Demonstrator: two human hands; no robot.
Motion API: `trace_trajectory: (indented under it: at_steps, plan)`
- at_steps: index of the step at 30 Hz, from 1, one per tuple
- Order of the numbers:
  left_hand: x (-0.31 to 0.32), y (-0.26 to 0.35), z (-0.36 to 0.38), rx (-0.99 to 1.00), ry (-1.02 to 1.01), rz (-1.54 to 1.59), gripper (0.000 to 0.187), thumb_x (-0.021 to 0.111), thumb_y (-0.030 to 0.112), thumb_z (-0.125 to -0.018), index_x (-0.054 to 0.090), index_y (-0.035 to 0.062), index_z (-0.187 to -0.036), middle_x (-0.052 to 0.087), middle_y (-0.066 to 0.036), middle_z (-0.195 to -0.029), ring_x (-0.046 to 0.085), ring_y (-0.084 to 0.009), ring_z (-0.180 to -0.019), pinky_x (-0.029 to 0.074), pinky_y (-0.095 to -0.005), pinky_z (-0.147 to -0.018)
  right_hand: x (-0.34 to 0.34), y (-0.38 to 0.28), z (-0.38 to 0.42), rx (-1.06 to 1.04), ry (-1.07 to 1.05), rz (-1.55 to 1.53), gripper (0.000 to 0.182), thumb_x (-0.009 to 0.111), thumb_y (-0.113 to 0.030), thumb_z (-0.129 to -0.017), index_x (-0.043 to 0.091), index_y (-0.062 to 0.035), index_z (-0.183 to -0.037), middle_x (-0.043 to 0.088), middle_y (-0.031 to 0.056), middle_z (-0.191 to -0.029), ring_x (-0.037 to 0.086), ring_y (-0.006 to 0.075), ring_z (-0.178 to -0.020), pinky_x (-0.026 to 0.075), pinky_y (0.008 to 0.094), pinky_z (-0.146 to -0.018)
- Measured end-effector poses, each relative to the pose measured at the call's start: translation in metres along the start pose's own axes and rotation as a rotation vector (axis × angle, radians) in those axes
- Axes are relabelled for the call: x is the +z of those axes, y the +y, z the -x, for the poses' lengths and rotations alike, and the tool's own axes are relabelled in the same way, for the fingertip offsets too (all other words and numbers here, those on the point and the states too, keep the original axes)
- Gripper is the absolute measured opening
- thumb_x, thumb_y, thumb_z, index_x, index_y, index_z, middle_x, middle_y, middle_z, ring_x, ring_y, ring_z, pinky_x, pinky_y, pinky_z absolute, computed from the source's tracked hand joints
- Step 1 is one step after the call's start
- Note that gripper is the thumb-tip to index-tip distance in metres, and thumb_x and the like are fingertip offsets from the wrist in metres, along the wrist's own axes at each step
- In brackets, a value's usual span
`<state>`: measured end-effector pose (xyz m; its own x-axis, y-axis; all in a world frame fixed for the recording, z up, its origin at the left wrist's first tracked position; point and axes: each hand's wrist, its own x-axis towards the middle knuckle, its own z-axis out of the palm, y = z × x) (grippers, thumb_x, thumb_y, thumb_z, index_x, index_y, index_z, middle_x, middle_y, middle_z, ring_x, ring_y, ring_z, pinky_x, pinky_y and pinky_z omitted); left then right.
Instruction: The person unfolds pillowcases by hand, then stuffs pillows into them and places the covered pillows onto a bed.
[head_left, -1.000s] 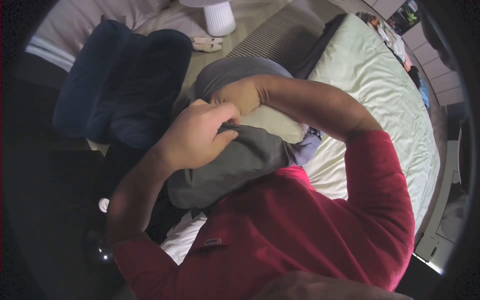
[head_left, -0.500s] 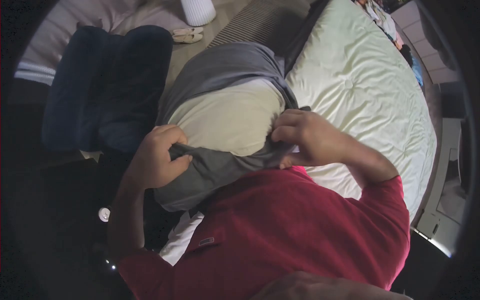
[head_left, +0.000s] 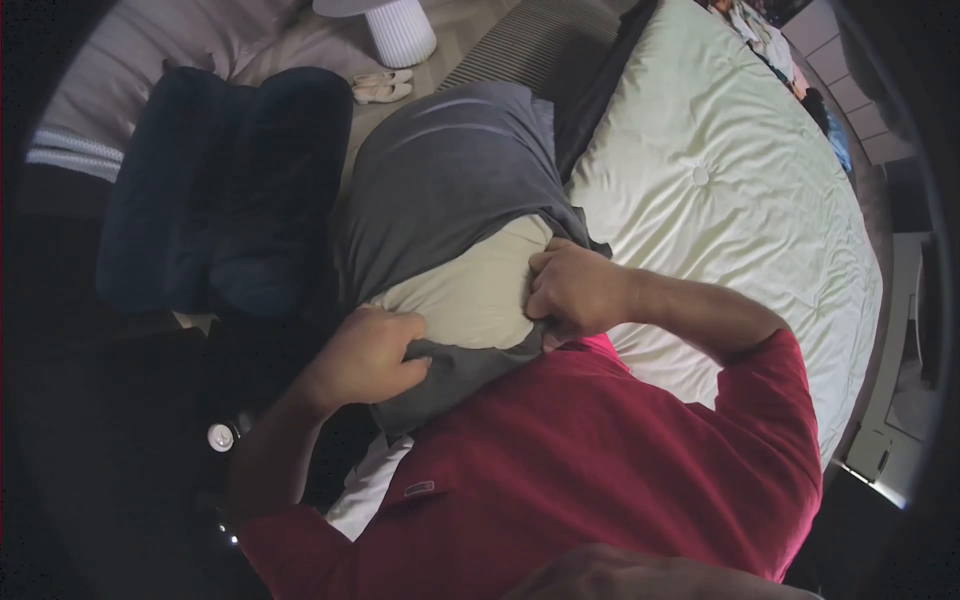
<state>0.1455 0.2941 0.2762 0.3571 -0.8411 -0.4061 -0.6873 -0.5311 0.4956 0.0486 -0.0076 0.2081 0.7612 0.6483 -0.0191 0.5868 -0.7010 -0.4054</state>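
Observation:
A cream pillow (head_left: pixel 470 290) lies against my red shirt, partly inside a dark grey pillowcase (head_left: pixel 450 170). The case covers its far part, and another fold of the grey cloth covers the end close to my body. My left hand (head_left: pixel 375 355) is closed on the case's edge at the left of the opening, thumb and fingers pinched on the cloth. On the other side, my right hand (head_left: pixel 580 290) grips the cloth edge at the right of the opening. Between both hands a narrowing band of cream pillow shows.
To the right spreads a bed with a pale green tufted quilt (head_left: pixel 740 220). A dark blue cushion (head_left: pixel 225 190) stands at the left. Beyond are a pair of light shoes (head_left: pixel 382 86), a white ribbed stand (head_left: pixel 400 32) and a striped grey surface (head_left: pixel 530 45).
The grey case now covers more of the pillow's far part, so less cream shows. My left hand has shifted right and down; my right hand has moved slightly left and down.

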Motion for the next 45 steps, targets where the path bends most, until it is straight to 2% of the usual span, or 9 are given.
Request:
trace_trajectory:
  at_steps: [3, 6, 15, 21, 27, 30, 33, 38, 45]
  plan:
    - [-0.013, 0.006, 0.0, -0.023, -0.083, 0.005, 0.024, 0.068, 0.03, -0.08, 0.06, 0.0079, -0.082, 0.063, -0.008, -0.065, 0.062, -0.034, -0.067, 0.045, -0.0428, -0.069, -0.029, 0.005, -0.02, -0.063, -0.312, -0.077, 0.051, 0.073, -0.063, -0.073, 0.063, -0.0132, -0.07, 0.063, 0.0043, -0.067, 0.064, 0.0299, -0.085, 0.045, 0.0477, -0.077]
    - [-0.038, 0.026, -0.003, -0.109, -0.26, -0.106, 0.044, 0.07, 0.047, -0.08, 0.062, 0.006, -0.092, 0.071, -0.014, -0.083, 0.068, -0.0376, -0.085, 0.046, -0.0444, -0.078, -0.073, 0.012, -0.043, -0.281, -0.399, -0.991, 0.037, 0.083, -0.032, -0.087, 0.064, -0.0066, -0.069, 0.056, 0.0018, -0.053, 0.04, 0.0089, -0.052, 0.034, 0.0309, -0.051]
    - [-0.066, 0.01, -0.017, 0.124, 0.051, 0.467, 0.029, 0.081, 0.026, -0.084, 0.073, 0.0053, -0.103, 0.066, 0.004, -0.086, 0.052, -0.0057, -0.079, 0.046, -0.0297, -0.072, -0.105, 0.01, -0.099, -0.228, -0.188, -0.713, 0.035, 0.087, -0.023, -0.08, 0.065, -0.0071, -0.102, 0.065, 0.0037, -0.092, 0.06, 0.0174, -0.084, 0.047, 0.0335, -0.077]
    - [-0.046, -0.049, -0.025, -0.099, 0.23, 0.461, 0.033, 0.063, 0.021, -0.095, 0.038, 0.0174, -0.073, 0.026, 0.01, -0.076, 0.028, -0.006, -0.069, 0.024, -0.0293, -0.062, -0.106, 0.052, -0.103, 0.01, -0.067, -0.31, 0.04, 0.078, -0.02, -0.088, 0.068, -0.0087, -0.125, 0.074, 0.0055, -0.119, 0.069, 0.023, -0.104, 0.051, 0.0322, -0.09]
    - [-0.006, -0.055, -0.037, -0.139, -0.038, 1.307, 0.035, 0.055, 0.013, -0.104, 0.058, -0.0042, -0.134, 0.067, -0.013, -0.128, 0.064, -0.0183, -0.116, 0.051, -0.0296, -0.103, -0.094, 0.058, -0.1, 0.214, -0.248, -0.417, 0.038, 0.084, -0.022, -0.071, 0.067, -0.0084, -0.103, 0.068, 0.0031, -0.087, 0.062, 0.0206, -0.077, 0.046, 0.0347, -0.071]
    - [-0.007, -0.066, -0.046, -0.145, 0.18, 1.239, 0.02, 0.056, 0.017, -0.103, 0.057, 0.0128, -0.083, 0.056, 0.005, -0.077, 0.051, -0.0036, -0.07, 0.044, -0.0192, -0.063, -0.087, 0.057, -0.098, 0.204, -0.161, -0.393, 0.057, 0.086, -0.022, -0.069, 0.065, -0.008, -0.12, 0.069, 0.0082, -0.108, 0.063, 0.0266, -0.094, 0.047, 0.0379, -0.081]
    - [-0.016, -0.078, -0.056, -0.045, 0.527, 0.771, 0.02, 0.07, 0.004, -0.085, 0.054, 0.015, -0.083, 0.049, 0.006, -0.07, 0.041, -0.0025, -0.063, 0.032, -0.0224, -0.056, -0.079, 0.048, -0.104, 0.094, -0.095, -0.134, 0.063, 0.088, -0.02, -0.065, 0.059, -0.0066, -0.119, 0.064, 0.0173, -0.107, 0.063, 0.0363, -0.095, 0.049, 0.0454, -0.08]
    - [0.016, -0.085, -0.076, -0.112, 0.863, 0.043, 0.035, 0.072, 0.011, -0.082, 0.064, 0.018, -0.115, 0.066, -0.006, -0.108, 0.063, -0.0338, -0.102, 0.047, -0.0473, -0.085, -0.069, 0.044, -0.111, 0.292, -0.075, -0.06, 0.06, 0.089, -0.034, -0.063, 0.059, -0.0106, -0.11, 0.067, 0.0144, -0.087, 0.064, 0.0366, -0.08, 0.044, 0.0467, -0.066]
    - [0.06, -0.099, -0.074, -0.095, 1.171, -0.133, 0.01, 0.078, 0.012, -0.08, 0.071, 0.008, -0.086, 0.057, -0.005, -0.095, 0.051, -0.03, -0.094, 0.048, -0.0422, -0.084, -0.041, 0.068, -0.11, 0.203, 0.202, -0.044, 0.037, 0.082, -0.031, -0.076, 0.066, -0.0056, -0.097, 0.065, 0.0112, -0.09, 0.063, 0.0327, -0.086, 0.049, 0.0438, -0.076]
